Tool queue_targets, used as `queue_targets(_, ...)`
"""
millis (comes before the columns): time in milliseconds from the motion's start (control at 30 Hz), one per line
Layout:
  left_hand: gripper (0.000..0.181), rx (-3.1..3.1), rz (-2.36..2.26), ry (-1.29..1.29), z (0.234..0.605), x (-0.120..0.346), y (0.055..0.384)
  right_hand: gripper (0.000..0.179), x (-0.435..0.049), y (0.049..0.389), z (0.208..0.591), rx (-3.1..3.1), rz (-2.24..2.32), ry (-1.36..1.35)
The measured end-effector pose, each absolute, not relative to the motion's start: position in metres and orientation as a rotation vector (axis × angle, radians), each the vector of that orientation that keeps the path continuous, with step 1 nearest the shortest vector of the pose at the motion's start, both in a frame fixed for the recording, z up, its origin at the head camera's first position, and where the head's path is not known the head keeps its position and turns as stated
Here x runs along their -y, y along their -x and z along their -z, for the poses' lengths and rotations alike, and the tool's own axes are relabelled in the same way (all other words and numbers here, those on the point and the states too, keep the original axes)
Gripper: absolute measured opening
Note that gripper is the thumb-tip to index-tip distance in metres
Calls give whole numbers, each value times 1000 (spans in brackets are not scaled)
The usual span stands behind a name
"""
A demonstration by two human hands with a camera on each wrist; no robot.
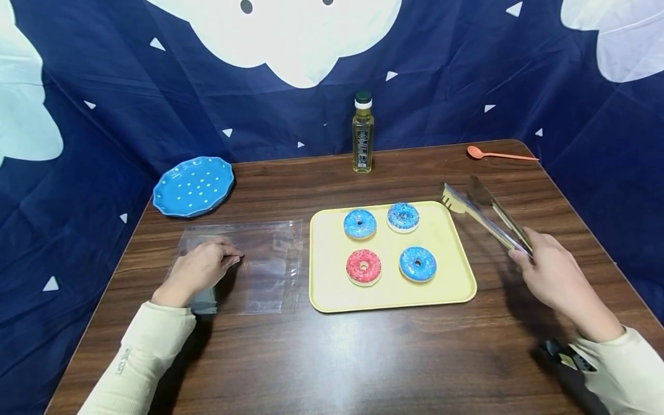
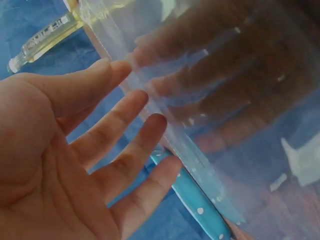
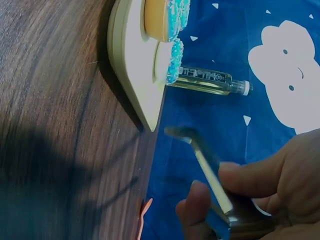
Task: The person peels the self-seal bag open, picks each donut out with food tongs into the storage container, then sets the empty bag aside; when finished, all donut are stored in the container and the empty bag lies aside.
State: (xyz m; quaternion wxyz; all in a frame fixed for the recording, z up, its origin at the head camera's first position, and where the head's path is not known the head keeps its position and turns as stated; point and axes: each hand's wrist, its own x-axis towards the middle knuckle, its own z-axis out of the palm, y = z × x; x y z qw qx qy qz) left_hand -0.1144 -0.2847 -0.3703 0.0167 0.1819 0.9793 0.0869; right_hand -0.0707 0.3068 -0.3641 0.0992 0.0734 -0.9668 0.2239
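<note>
A clear plastic bag [image 1: 264, 265] lies flat on the left part of the table. Over it is my left hand [image 1: 204, 262], fingers loosely bent; in the left wrist view its fingertips [image 2: 157, 122] are close to the glossy film, and I cannot tell whether they touch it. My right hand [image 1: 555, 276] grips metal tongs [image 1: 490, 222] by the handle end, their arms spread apart. Left of the tongs lies a yellow tray [image 1: 324, 294] bearing a pink doughnut [image 1: 357, 271] and three blue doughnuts, one of them [image 1: 412, 271] at the tray's near right.
A blue dotted plate [image 1: 194, 187] sits at the back left of the table. An oil bottle [image 1: 362, 138] stands upright behind the tray. An orange spoon [image 1: 500, 154] lies at the back right. Dark blue cloth [image 1: 290, 115] hangs around the table.
</note>
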Motion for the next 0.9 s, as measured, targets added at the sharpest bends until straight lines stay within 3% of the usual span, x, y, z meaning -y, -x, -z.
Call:
queue_targets(433,24,-2932,-254,-337,368,287,116,42,-312,73,370,2948,-674,-165)
queue_targets(600,27,-2925,-249,-314,368,288,115,28,-313,76,371,2994,-694,-153)
queue_targets(900,32,-2931,-243,-272,363,286,110,61,-315,78,365,3363,-620,63)
